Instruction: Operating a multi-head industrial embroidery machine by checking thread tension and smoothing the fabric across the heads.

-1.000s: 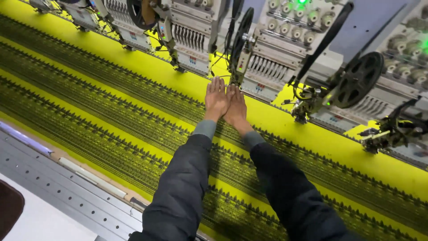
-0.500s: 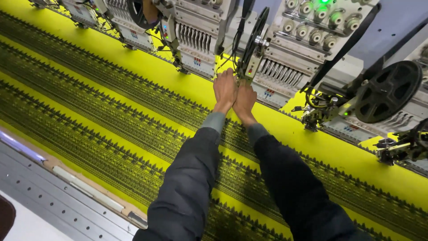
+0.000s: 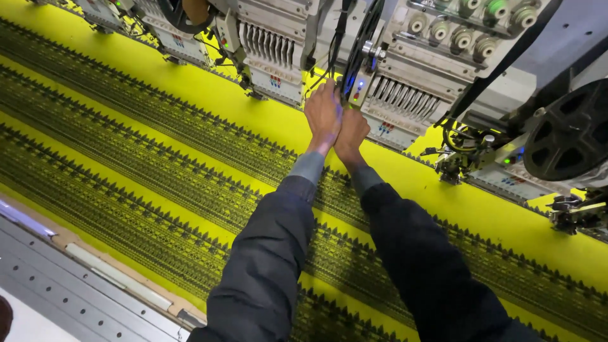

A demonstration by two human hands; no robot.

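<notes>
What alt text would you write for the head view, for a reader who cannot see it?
Two bare hands, left hand and right hand, reach side by side to the gap between two embroidery machine heads, above bright yellow fabric with dark stitched bands. Both arms wear dark sleeves. A black spool sits at the right.

Two arms in view, both in dark charcoal jacket sleeves (image 3: 272,253), smooth slightly shiny fabric, puffy with soft creases. Grey-blue knit cuffs (image 3: 308,168) of an under-layer stick out past the jacket ends at both wrists. Left hand (image 3: 323,114) and right hand (image 3: 350,134) bare: no gloves, rings or watch visible.
</notes>
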